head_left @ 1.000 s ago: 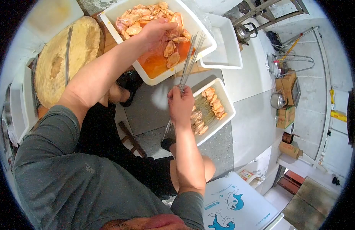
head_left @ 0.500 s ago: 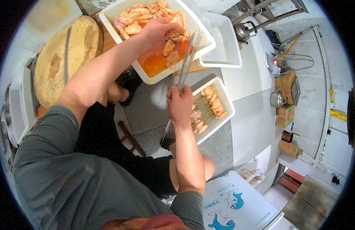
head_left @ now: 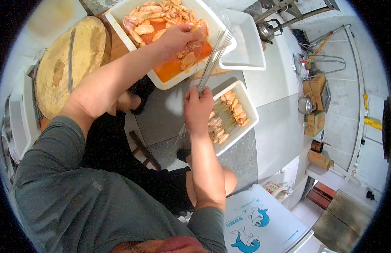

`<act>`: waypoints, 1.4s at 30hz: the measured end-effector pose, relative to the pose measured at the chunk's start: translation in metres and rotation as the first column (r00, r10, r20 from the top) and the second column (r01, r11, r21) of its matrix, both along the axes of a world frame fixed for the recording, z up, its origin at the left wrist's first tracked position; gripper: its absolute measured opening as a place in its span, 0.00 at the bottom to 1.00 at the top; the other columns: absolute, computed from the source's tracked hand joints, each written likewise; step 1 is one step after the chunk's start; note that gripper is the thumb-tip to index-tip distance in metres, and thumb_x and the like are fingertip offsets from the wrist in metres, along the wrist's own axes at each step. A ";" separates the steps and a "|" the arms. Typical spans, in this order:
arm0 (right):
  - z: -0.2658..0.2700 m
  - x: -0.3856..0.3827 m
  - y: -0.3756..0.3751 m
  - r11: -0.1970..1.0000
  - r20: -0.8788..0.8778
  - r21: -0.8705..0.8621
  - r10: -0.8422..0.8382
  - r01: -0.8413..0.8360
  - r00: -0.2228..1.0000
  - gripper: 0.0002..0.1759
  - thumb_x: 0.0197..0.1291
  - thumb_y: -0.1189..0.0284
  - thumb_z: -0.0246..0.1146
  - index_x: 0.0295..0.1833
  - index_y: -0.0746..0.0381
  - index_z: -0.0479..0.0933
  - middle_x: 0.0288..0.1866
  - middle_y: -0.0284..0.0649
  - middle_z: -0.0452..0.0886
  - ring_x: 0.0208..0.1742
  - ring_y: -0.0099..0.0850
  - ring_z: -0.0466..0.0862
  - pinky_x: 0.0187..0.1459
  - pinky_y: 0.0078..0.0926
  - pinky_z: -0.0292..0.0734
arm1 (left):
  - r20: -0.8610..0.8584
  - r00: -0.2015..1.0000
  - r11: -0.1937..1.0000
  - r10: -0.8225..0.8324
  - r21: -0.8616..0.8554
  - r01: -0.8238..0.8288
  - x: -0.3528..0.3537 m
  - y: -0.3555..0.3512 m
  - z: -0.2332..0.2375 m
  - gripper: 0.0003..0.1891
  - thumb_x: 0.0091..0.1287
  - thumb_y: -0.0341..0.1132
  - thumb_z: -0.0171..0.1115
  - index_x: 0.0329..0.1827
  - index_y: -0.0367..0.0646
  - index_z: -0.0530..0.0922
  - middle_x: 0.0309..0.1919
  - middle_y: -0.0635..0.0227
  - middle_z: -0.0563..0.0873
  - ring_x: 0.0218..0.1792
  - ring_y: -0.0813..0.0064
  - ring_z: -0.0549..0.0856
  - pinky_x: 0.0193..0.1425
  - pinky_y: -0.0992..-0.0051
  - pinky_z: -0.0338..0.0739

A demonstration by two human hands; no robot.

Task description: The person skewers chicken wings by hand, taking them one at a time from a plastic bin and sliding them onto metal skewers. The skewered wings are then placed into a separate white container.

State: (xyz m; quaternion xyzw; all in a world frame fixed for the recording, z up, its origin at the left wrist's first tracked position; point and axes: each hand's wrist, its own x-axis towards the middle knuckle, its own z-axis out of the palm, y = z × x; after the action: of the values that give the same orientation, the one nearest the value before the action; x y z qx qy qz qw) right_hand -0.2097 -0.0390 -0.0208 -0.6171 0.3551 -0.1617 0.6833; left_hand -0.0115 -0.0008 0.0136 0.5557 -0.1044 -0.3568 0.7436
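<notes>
My left hand (head_left: 177, 40) is closed on a chicken wing piece (head_left: 194, 44) above a white tub (head_left: 162, 86). Marinated chicken wing pieces (head_left: 145, 29) lie in that tub, in orange liquid. My right hand (head_left: 199, 109) grips a bundle of thin metal skewers (head_left: 212, 57), tips fanned up across the tub's near corner. One skewer stands apart from the bundle and runs toward the piece in my left hand. Close beside my right hand, a smaller white tray (head_left: 255, 111) holds rows of skewered chicken (head_left: 235, 109).
A round wooden chopping block (head_left: 52, 80) with a skewer bundle (head_left: 71, 61) on it stands at the left. Another white tub (head_left: 242, 40) sits beyond the marinade tub. Kettles (head_left: 305, 106) and cardboard boxes (head_left: 320, 160) line the right. A white chest lid (head_left: 267, 219) is at lower right.
My left hand has shifted slightly right and down with the chicken piece. My right hand has moved up a little, and the skewer tips lean further right.
</notes>
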 end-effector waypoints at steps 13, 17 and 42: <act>-0.026 0.004 0.004 0.975 -0.006 -0.224 0.001 -0.002 1.000 0.10 0.67 0.70 0.57 0.38 0.66 0.70 0.24 0.39 0.79 0.26 0.28 0.78 0.31 0.28 0.73 | -0.237 0.968 0.976 -0.078 -0.218 0.026 0.021 0.002 -0.005 0.09 0.69 0.37 0.61 0.34 0.41 0.77 0.27 0.70 0.80 0.25 0.78 0.79 0.30 0.75 0.77; -0.021 0.008 0.006 0.953 -0.037 -0.304 -0.008 -0.004 0.999 0.11 0.67 0.69 0.57 0.37 0.66 0.71 0.25 0.42 0.79 0.26 0.33 0.80 0.32 0.31 0.74 | -0.203 0.978 0.986 -0.039 -0.167 0.004 0.021 0.000 -0.007 0.09 0.70 0.38 0.60 0.36 0.41 0.78 0.25 0.72 0.80 0.24 0.80 0.78 0.29 0.78 0.73; 0.008 0.029 -0.005 1.000 0.126 0.010 0.020 -0.021 0.992 0.05 0.70 0.73 0.53 0.41 0.63 0.69 0.27 0.31 0.73 0.23 0.17 0.69 0.23 0.15 0.64 | 0.049 0.998 0.994 0.028 0.108 -0.034 -0.002 -0.003 -0.009 0.18 0.71 0.47 0.60 0.47 0.38 0.78 0.32 0.70 0.82 0.32 0.80 0.80 0.37 0.80 0.77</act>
State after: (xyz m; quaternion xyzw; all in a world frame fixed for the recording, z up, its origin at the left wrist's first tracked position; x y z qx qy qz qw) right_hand -0.1803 -0.0439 -0.0126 -0.6055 0.3061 -0.1913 0.7093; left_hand -0.0131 -0.0034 0.0049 0.6053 -0.0938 -0.3370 0.7150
